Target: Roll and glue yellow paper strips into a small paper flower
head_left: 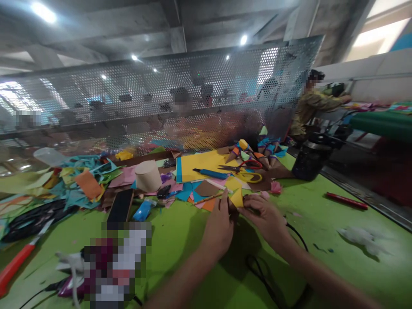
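Note:
My left hand (220, 225) and my right hand (265, 216) meet above the green table, both closed on a small yellow and brown craft piece (237, 198). Its yellow part sticks up like a cone between the fingertips; the brown part below is mostly hidden. Just beyond lie felt-like scraps (206, 189) in brown, blue and orange. A blue utility knife (212, 173), red-handled scissors (251, 164) and yellow-handled scissors (249, 176) rest on and beside yellow sheets (199, 163).
Left are a phone (120, 207), a beige roll (148, 176), heaped scraps (88, 184) and a red-handled blade (19, 262). Right stand a black tumbler (312, 156), red pen (346, 201) and white fluff (362, 236). A perforated panel (144, 107) closes the back; a co-worker (309, 103) sits beyond.

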A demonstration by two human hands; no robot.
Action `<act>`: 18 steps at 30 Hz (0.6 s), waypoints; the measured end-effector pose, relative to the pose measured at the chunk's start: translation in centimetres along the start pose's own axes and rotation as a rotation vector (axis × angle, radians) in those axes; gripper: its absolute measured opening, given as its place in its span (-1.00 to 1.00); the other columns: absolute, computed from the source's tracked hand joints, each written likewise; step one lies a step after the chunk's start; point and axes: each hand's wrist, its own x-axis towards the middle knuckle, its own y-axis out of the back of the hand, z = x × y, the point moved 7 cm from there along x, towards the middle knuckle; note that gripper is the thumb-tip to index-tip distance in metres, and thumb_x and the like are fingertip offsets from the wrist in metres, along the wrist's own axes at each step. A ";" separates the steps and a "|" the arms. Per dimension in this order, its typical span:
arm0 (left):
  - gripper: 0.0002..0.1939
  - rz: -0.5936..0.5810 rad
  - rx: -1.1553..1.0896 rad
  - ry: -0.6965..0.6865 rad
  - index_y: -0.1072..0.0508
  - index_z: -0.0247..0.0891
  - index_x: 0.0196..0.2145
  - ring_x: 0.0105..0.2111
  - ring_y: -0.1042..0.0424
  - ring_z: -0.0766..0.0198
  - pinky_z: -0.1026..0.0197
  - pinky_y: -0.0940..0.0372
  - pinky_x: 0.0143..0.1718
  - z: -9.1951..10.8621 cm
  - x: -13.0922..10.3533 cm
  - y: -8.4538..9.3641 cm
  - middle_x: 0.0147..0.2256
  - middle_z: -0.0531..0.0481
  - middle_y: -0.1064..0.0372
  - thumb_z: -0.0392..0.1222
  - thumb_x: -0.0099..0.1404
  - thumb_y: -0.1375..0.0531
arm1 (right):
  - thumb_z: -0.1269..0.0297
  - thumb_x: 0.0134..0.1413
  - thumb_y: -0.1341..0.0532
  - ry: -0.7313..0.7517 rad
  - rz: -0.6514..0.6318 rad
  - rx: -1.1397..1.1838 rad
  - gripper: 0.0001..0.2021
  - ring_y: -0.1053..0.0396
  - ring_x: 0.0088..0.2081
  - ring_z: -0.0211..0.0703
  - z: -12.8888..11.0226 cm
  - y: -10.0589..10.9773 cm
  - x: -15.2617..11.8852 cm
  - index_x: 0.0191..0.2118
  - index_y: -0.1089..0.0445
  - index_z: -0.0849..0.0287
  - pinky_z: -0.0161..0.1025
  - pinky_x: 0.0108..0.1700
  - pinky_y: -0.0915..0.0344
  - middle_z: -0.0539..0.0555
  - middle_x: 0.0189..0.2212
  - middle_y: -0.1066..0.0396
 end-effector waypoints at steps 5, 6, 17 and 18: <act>-0.41 0.004 -0.014 0.011 0.01 -0.31 0.36 0.23 -0.22 -0.10 -0.09 -0.18 0.18 -0.2 -0.1 -0.3 0.23 -0.43 -0.14 -0.22 0.41 0.02 | 0.08 0.19 -0.23 -0.041 0.028 0.039 -0.74 -0.39 -0.22 0.00 -0.3 -0.4 -0.4 -0.43 -0.53 0.07 -0.09 -0.15 -0.34 0.09 -0.34 -0.47; -0.42 0.013 -0.022 0.007 0.00 -0.32 0.35 0.23 -0.23 -0.10 -0.09 -0.18 0.18 -0.3 -0.1 -0.4 0.22 -0.43 -0.16 -0.21 0.42 0.02 | 0.09 0.19 -0.23 -0.049 0.039 0.045 -0.74 -0.39 -0.22 0.00 -0.4 -0.4 -0.5 -0.43 -0.53 0.08 -0.09 -0.16 -0.34 0.09 -0.34 -0.46; -0.42 0.010 -0.046 0.031 0.03 -0.38 0.35 0.14 -0.32 -0.05 0.00 -0.21 0.12 -0.3 -0.4 -0.8 0.18 -0.45 -0.17 -0.21 0.43 0.06 | 0.12 0.21 -0.20 -0.051 0.082 0.037 -0.72 -0.39 -0.23 -0.03 -1.7 -0.6 -1.0 -0.48 -0.49 0.09 -0.15 -0.19 -0.35 0.09 -0.34 -0.46; -0.42 0.010 -0.068 0.022 0.03 -0.38 0.35 0.16 -0.29 -0.04 0.01 -0.20 0.13 -0.1 -0.4 -0.7 0.19 -0.44 -0.16 -0.20 0.43 0.05 | 0.13 0.20 -0.21 -0.046 0.085 0.028 -0.74 -0.40 -0.23 -0.02 -1.6 -0.5 -1.1 -0.46 -0.50 0.09 -0.13 -0.17 -0.34 0.08 -0.35 -0.48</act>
